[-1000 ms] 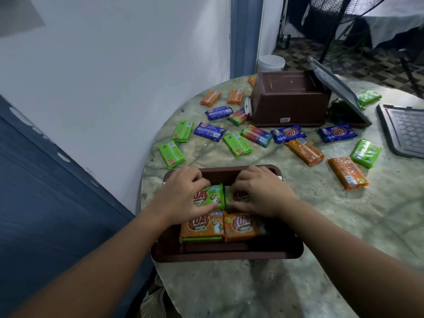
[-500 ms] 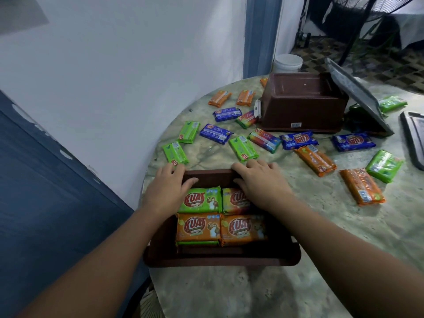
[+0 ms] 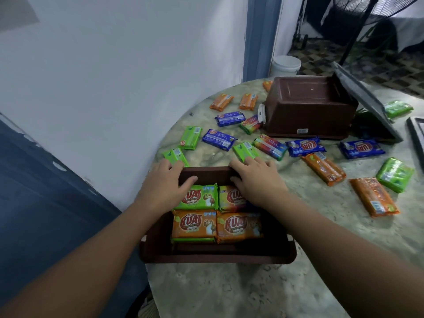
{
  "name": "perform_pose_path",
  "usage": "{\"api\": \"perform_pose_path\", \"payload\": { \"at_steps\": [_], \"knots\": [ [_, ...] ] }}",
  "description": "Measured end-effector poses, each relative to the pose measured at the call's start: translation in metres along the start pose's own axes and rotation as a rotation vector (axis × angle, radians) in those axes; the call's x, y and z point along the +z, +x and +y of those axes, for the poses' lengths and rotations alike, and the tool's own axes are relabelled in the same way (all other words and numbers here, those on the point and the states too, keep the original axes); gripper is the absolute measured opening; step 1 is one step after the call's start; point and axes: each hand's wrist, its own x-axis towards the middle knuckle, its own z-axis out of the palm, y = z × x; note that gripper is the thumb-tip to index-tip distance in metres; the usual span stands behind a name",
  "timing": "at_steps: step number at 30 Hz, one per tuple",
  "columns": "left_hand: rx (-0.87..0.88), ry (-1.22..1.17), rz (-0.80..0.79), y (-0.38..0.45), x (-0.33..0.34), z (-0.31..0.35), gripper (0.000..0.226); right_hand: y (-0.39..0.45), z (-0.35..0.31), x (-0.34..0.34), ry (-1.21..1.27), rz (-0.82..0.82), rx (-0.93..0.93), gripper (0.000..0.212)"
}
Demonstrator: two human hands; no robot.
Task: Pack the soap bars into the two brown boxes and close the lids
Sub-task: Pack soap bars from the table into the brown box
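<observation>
Head: left grip (image 3: 165, 180), right grip (image 3: 254, 177) clasp box (image 3: 206, 171) rim.

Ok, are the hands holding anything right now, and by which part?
Both grip the near brown box by its far rim: the left hand toward the left end, the right hand toward the right, thumbs inside, fingers over the edge.
</observation>
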Motion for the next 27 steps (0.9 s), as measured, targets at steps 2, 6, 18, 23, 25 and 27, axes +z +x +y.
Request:
{"api": "perform_pose_path", "payload": {
  "at_steps": [2,6,18,23,25,27],
  "knots": [
    [0.016,-0.009,-0.018,0.002,-0.005,0.0,0.049,0.001,-0.002,-0.003,0.01,-0.008,0.025,0.038],
    [0.006,-0.253,-0.087,0.027,-0.02,-0.005,0.056,0.016,-0.012,-0.015,0.101,-0.048,0.087,0.061],
    [-0.214,0.02,-0.304,0.132,-0.004,-0.029,0.066,0.157,-0.041,0.003,0.13,-0.225,0.024,0.035],
    [-0.266,0.057,-0.369,0.143,0.021,-0.042,0.074,0.2,-0.058,0.03,0.05,-0.275,-0.058,0.06],
    [-0.291,0.027,-0.379,0.144,0.027,-0.044,0.08,0.21,-0.061,0.04,-0.019,-0.306,-0.099,0.072],
    [-0.303,0.004,-0.387,0.146,0.03,-0.046,0.089,0.215,-0.06,0.045,-0.1,-0.336,-0.138,0.084]
  ]
}}
